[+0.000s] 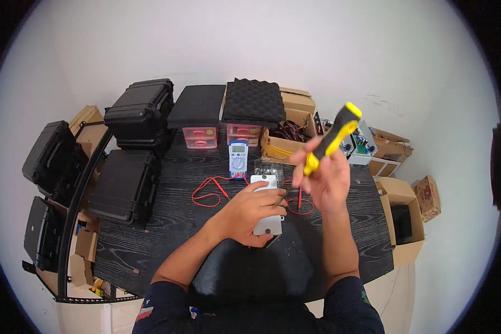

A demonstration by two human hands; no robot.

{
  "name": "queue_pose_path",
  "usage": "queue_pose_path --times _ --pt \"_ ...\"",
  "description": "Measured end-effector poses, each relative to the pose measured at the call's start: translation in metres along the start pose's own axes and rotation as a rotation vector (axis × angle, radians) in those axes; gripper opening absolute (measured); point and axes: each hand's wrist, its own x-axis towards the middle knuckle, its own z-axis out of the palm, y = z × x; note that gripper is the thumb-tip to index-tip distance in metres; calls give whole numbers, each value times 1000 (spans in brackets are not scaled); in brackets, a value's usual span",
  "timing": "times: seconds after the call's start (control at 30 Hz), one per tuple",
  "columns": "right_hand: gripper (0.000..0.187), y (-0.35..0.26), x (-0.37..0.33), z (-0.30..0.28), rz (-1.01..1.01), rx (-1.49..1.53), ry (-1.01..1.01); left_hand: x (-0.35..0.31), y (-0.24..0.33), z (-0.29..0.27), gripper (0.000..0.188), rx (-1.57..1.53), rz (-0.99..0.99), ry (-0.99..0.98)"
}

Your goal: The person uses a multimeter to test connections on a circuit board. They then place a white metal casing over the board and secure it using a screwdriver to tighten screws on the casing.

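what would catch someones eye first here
The yellow-and-black screwdriver handle, raised in the right hand above the middle of the dark wood-grain table, stands out first. Below it, the left hand presses on a flat white rectangular box. Behind sits a blue-cased digital multimeter with red leads looping across the tabletop.

We saw a yellow-and-black screwdriver (333,138), a white box (268,205), a blue-and-white multimeter (238,158) with red leads (209,189), a black wood-grained table (150,245), black cases (140,111) at its left edge, and pink-fronted drawers (200,137) at its far edge.
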Motion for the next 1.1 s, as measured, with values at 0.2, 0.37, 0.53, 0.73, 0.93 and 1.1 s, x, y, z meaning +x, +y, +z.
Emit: queue_pose_path --times 0.2,0.37,0.53,0.73,0.93,1.1 --pt "46 -10 -42 19 104 10 -113 -1 1 -1 56 -49 -13 27" --pt "48 -6 -47 24 120 -123 -114 -4 0 2 49 -62 -19 43" --pt "46 -5 -46 23 125 -155 -157 -5 -2 3 46 -51 -3 77" --pt "44 -7 -47 23 112 -173 -135 -5 -1 3 47 -77 -36 48" --pt "43 -9 -47 22 122 -172 -158 -5 -2 3 48 -66 -26 34" --pt "41 -8 -47 22 123 -136 -167 -5 -1 4 48 -61 -12 67"
